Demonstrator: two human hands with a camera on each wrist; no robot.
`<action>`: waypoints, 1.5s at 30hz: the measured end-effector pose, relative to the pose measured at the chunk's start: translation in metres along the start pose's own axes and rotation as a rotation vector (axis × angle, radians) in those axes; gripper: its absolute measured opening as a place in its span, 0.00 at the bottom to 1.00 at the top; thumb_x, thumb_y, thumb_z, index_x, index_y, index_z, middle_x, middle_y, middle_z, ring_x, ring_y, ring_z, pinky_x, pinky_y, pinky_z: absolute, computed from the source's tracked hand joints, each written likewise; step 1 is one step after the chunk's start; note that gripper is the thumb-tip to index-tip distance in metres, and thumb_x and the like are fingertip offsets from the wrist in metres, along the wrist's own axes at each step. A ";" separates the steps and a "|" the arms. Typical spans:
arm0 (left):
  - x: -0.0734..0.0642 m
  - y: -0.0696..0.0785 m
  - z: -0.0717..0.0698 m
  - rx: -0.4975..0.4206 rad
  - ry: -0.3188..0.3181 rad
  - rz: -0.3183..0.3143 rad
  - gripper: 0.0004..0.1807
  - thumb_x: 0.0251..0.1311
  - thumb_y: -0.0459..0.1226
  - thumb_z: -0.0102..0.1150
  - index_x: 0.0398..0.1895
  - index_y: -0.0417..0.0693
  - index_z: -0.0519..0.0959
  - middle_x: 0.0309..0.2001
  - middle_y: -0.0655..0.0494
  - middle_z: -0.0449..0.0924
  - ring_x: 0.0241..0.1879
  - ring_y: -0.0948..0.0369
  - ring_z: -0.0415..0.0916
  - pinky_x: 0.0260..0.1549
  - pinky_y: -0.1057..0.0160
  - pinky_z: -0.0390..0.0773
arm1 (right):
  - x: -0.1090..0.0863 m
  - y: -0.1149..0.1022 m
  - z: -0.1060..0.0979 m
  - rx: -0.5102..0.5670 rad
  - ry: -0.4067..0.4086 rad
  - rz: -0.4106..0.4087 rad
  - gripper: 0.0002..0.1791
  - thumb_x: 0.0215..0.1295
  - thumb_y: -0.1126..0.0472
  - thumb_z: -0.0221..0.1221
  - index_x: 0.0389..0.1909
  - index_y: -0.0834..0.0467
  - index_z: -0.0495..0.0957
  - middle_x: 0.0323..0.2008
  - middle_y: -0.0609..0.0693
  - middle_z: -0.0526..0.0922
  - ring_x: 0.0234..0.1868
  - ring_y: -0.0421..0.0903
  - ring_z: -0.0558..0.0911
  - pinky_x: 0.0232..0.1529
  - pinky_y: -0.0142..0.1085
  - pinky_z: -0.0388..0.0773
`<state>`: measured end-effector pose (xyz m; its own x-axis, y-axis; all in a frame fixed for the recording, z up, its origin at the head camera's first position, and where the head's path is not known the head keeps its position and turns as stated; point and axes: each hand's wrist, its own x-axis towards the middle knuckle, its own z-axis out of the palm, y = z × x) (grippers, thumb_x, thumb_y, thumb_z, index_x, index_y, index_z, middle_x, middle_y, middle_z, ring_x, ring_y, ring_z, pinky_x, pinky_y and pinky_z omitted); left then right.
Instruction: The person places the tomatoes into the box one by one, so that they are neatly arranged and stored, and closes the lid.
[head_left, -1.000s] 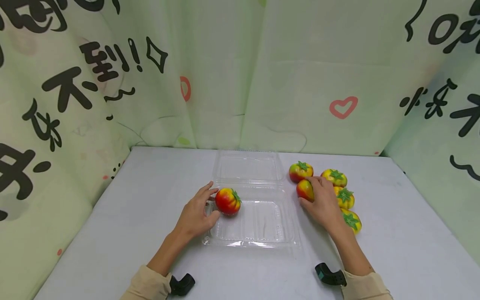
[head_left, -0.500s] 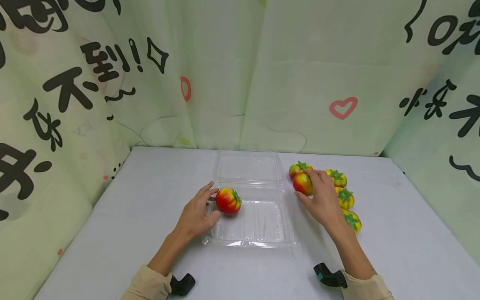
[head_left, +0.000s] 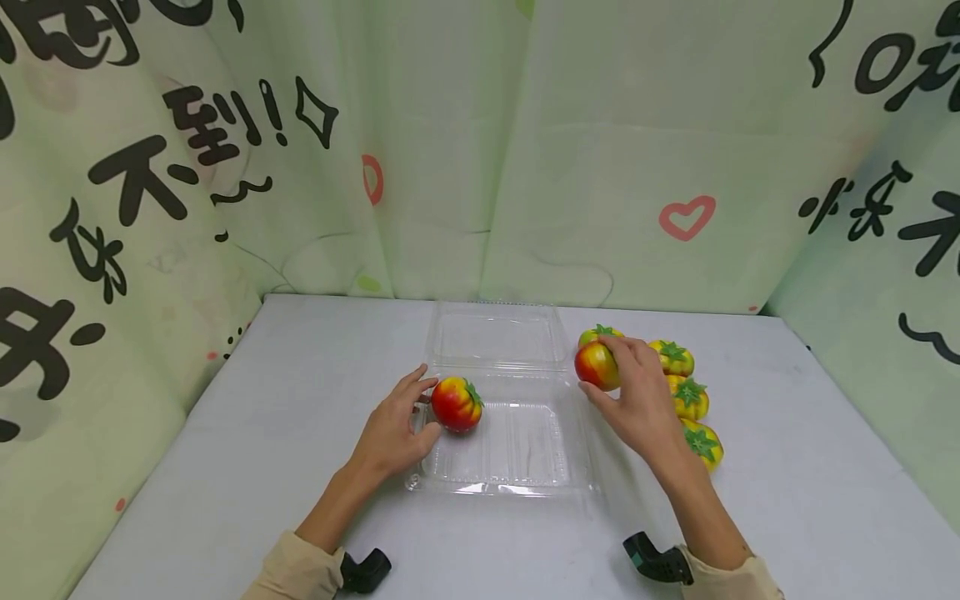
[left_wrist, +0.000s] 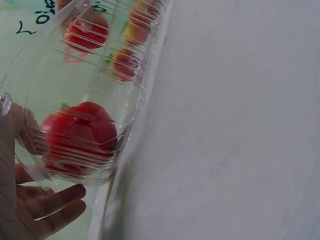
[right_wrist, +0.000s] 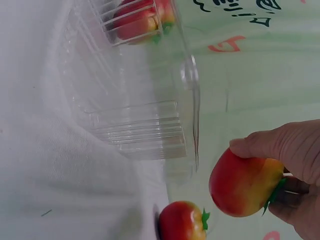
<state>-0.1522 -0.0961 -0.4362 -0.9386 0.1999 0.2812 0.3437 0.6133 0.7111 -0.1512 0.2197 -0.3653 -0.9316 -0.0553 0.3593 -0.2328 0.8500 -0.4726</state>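
Note:
My right hand (head_left: 637,400) grips a red-yellow tomato (head_left: 596,367) between thumb and fingers, just right of the clear plastic container (head_left: 517,487). In the right wrist view, this tomato (right_wrist: 242,185) shows its green calyx turned toward the fingers. The container is open, with its lid (head_left: 495,333) laid back at the far side. One red tomato (head_left: 456,403) sits in the container's left part. Beside it, my left hand (head_left: 393,429) rests at the container's left edge, thumb and fingers spread apart. The left wrist view shows straight fingers (left_wrist: 55,205) next to the clear wall.
To the right, several yellow-green tomatoes (head_left: 687,396) stand in a row on the white table (head_left: 810,467). Another tomato (head_left: 592,335) is partly hidden behind the held one. A printed pale-green curtain (head_left: 585,167) encloses the back and sides.
My right hand has lifted the tomato from among the others and moved it left and slightly away, toward the container. My left hand and the tomato beside it have stayed put.

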 end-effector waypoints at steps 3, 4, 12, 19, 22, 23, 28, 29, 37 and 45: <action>0.000 0.000 0.000 -0.001 0.000 -0.002 0.34 0.51 0.36 0.63 0.67 0.40 0.75 0.75 0.44 0.65 0.56 0.48 0.81 0.55 0.46 0.82 | -0.001 -0.003 0.001 0.003 0.002 -0.012 0.36 0.58 0.66 0.72 0.67 0.66 0.70 0.62 0.67 0.71 0.63 0.64 0.71 0.55 0.61 0.81; 0.000 0.000 0.000 0.000 0.000 -0.003 0.34 0.51 0.36 0.63 0.67 0.40 0.75 0.75 0.44 0.65 0.56 0.48 0.81 0.55 0.46 0.82 | -0.001 -0.004 0.001 0.002 0.002 -0.015 0.36 0.58 0.65 0.72 0.67 0.66 0.70 0.62 0.67 0.71 0.63 0.64 0.71 0.54 0.61 0.81; -0.001 0.001 0.001 0.010 0.007 -0.002 0.35 0.50 0.35 0.65 0.67 0.40 0.75 0.75 0.44 0.66 0.57 0.47 0.81 0.54 0.47 0.83 | -0.002 -0.012 0.005 0.020 -0.012 -0.041 0.36 0.58 0.64 0.72 0.67 0.65 0.71 0.62 0.64 0.73 0.63 0.62 0.70 0.55 0.60 0.81; 0.000 0.001 0.001 0.007 0.004 -0.007 0.35 0.50 0.35 0.65 0.67 0.40 0.75 0.75 0.44 0.65 0.57 0.48 0.81 0.54 0.47 0.83 | -0.002 -0.022 0.011 0.020 -0.041 -0.070 0.37 0.56 0.62 0.74 0.67 0.64 0.72 0.63 0.63 0.73 0.65 0.62 0.72 0.57 0.59 0.80; 0.000 0.001 0.000 0.000 0.005 -0.005 0.35 0.50 0.35 0.64 0.67 0.40 0.75 0.75 0.44 0.65 0.56 0.48 0.81 0.54 0.46 0.83 | -0.002 -0.027 0.014 0.024 -0.050 -0.086 0.37 0.55 0.62 0.74 0.66 0.63 0.72 0.61 0.63 0.74 0.64 0.61 0.73 0.57 0.58 0.81; 0.000 0.001 0.000 -0.001 0.006 -0.004 0.35 0.50 0.35 0.64 0.67 0.40 0.76 0.75 0.44 0.65 0.56 0.48 0.81 0.54 0.46 0.83 | -0.003 -0.029 0.015 0.028 -0.055 -0.091 0.37 0.55 0.61 0.74 0.66 0.63 0.73 0.61 0.62 0.75 0.63 0.61 0.73 0.57 0.58 0.81; 0.000 0.000 0.000 -0.002 0.006 0.005 0.35 0.50 0.35 0.64 0.66 0.40 0.76 0.75 0.44 0.65 0.55 0.48 0.82 0.54 0.47 0.83 | -0.004 -0.036 0.019 0.051 -0.081 -0.091 0.36 0.56 0.59 0.74 0.66 0.62 0.73 0.61 0.62 0.76 0.64 0.60 0.73 0.59 0.58 0.80; 0.000 0.000 0.000 -0.003 0.005 0.006 0.35 0.50 0.35 0.64 0.66 0.40 0.76 0.75 0.43 0.65 0.54 0.48 0.82 0.54 0.47 0.83 | -0.004 -0.037 0.020 0.054 -0.085 -0.089 0.36 0.57 0.59 0.74 0.66 0.62 0.73 0.61 0.61 0.76 0.64 0.60 0.73 0.59 0.58 0.79; 0.000 0.000 0.000 -0.006 0.003 0.011 0.34 0.50 0.35 0.63 0.66 0.39 0.76 0.75 0.43 0.66 0.55 0.48 0.82 0.55 0.46 0.82 | -0.004 -0.042 0.027 0.068 -0.107 -0.092 0.36 0.55 0.57 0.75 0.65 0.62 0.74 0.58 0.59 0.78 0.61 0.58 0.76 0.59 0.56 0.80; 0.000 0.000 0.000 -0.009 0.004 0.009 0.34 0.50 0.35 0.63 0.66 0.40 0.76 0.75 0.43 0.66 0.54 0.48 0.82 0.54 0.46 0.83 | -0.006 -0.047 0.035 0.068 -0.136 -0.079 0.37 0.55 0.53 0.75 0.65 0.61 0.74 0.57 0.58 0.78 0.60 0.57 0.76 0.60 0.53 0.80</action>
<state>-0.1520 -0.0961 -0.4358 -0.9352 0.2024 0.2906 0.3528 0.6043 0.7144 -0.1449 0.1619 -0.3735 -0.9377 -0.1954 0.2873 -0.3212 0.8029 -0.5022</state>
